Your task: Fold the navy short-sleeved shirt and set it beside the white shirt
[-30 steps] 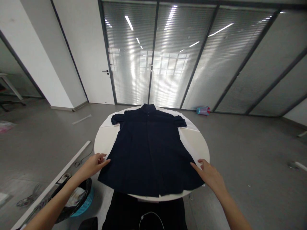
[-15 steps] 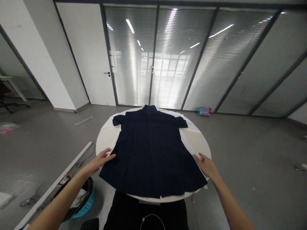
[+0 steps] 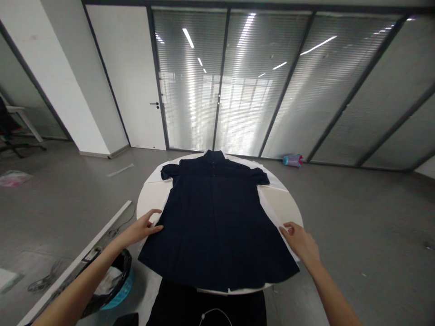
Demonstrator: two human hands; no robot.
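Note:
A dark navy short-sleeved shirt (image 3: 214, 231) lies flat and spread out, collar away from me, on a round white table (image 3: 280, 206). My left hand (image 3: 142, 231) rests at the shirt's left side, its fingers apart and reaching the edge of the cloth. On the opposite side, my right hand (image 3: 301, 242) sits at the right edge, fingers spread over the border of the shirt and the white surface. Neither hand visibly grips the cloth.
A long white strip (image 3: 102, 237) runs across the floor at the left. Below it stands a black bin (image 3: 112, 285) in a blue basket. Dark clothing (image 3: 207, 308) fills the bottom of the view. A small striped cylinder (image 3: 292, 160) lies on the floor by the glass wall.
The whole view has shifted slightly, with the table sitting a little lower and further right. My hands stay at the shirt's sides, and the shirt lies much as before.

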